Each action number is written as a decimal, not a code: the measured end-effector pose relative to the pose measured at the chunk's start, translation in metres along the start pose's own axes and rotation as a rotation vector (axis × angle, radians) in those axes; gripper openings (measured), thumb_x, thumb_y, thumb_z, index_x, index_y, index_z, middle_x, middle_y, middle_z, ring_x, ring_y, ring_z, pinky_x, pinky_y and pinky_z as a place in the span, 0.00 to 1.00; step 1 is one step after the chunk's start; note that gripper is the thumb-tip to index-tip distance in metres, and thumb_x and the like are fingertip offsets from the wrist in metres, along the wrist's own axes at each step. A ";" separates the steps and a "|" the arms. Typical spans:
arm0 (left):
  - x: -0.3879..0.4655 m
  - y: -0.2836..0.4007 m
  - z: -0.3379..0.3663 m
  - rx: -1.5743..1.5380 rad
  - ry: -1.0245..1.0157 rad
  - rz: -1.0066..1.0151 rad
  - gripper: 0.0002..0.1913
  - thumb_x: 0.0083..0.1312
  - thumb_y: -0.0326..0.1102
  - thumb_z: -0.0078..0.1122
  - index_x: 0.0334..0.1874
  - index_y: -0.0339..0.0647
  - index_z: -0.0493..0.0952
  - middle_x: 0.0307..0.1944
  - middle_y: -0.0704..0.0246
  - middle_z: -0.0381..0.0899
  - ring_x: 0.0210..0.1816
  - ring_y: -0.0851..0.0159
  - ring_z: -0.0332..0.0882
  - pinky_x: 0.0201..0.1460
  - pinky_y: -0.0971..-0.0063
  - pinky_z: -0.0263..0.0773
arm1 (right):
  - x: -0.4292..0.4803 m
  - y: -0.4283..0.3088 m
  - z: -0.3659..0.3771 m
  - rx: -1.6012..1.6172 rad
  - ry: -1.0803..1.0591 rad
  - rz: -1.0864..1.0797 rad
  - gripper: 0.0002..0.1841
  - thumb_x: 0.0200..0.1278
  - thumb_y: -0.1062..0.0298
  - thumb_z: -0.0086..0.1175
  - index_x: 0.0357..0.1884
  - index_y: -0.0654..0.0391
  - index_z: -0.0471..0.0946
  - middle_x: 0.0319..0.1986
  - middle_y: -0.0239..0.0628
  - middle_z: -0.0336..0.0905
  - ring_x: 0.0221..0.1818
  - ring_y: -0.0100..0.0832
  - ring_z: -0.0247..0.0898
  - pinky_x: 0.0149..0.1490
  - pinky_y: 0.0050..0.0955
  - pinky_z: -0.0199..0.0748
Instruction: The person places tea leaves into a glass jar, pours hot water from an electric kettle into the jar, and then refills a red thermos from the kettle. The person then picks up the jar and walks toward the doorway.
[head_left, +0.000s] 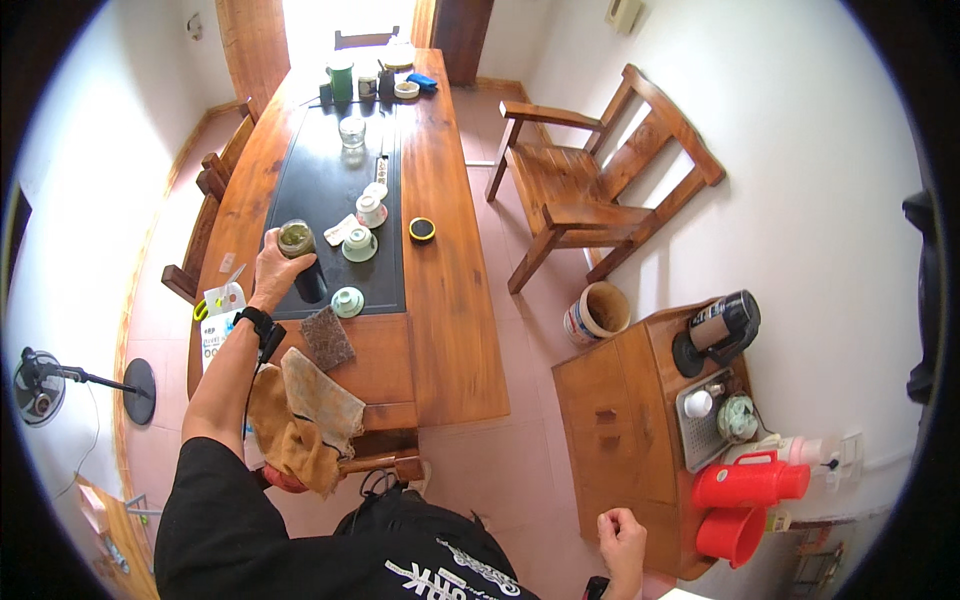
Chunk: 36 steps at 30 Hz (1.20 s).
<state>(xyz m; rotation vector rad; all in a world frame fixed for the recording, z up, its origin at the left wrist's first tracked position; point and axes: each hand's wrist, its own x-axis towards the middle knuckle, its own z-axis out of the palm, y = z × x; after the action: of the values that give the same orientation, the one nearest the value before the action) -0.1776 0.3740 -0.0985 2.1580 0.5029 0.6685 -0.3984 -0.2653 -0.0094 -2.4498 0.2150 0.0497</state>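
My left hand (279, 271) grips a clear jar (297, 237) with greenish contents, over the near left part of the black tea tray (337, 180). Right of it on the tray, a white lidded cup with a saucer (359, 244) stands beside a folded paper (342, 230). Behind these is a second white cup with red marks (370, 211), and a pale green lid (347, 301) lies nearer me. A round black lid with a yellow rim (422, 230) rests on the wooden table. My right hand (622, 529), fingers curled, hangs beside the wooden cabinet, with nothing visible in it.
Brown cloths (300, 420) and a dark mat (328, 337) lie at the table's near edge, scissors (201, 309) at its left. A glass jar (352, 132) stands farther back. Right are a wooden armchair (562, 180), a bucket (600, 311) and a cabinet (607, 427) holding a red thermos (742, 484).
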 end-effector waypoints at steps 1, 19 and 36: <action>-0.004 0.006 0.003 -0.014 -0.020 0.039 0.34 0.50 0.41 0.77 0.57 0.37 0.70 0.46 0.59 0.84 0.49 0.57 0.85 0.55 0.66 0.77 | -0.001 0.002 -0.001 0.008 0.000 -0.001 0.08 0.65 0.70 0.61 0.33 0.64 0.78 0.18 0.37 0.76 0.22 0.25 0.72 0.30 0.29 0.71; -0.074 0.068 0.110 -0.211 -0.313 0.007 0.38 0.52 0.40 0.80 0.62 0.31 0.70 0.53 0.61 0.82 0.54 0.65 0.81 0.61 0.72 0.74 | -0.057 0.053 -0.018 0.054 0.019 0.270 0.08 0.70 0.69 0.57 0.36 0.64 0.75 0.20 0.32 0.69 0.24 0.22 0.63 0.29 0.26 0.62; -0.096 0.063 0.137 -0.183 -0.340 0.092 0.35 0.52 0.40 0.79 0.59 0.35 0.70 0.49 0.61 0.84 0.52 0.64 0.83 0.59 0.71 0.76 | -0.085 0.058 -0.014 -0.002 0.037 0.255 0.09 0.70 0.67 0.56 0.36 0.63 0.75 0.20 0.34 0.70 0.23 0.24 0.64 0.30 0.28 0.64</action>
<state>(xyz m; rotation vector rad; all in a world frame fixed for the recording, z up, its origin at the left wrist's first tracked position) -0.1607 0.2042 -0.1505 2.0715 0.1559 0.3678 -0.4920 -0.3071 -0.0271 -2.4128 0.5431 0.1159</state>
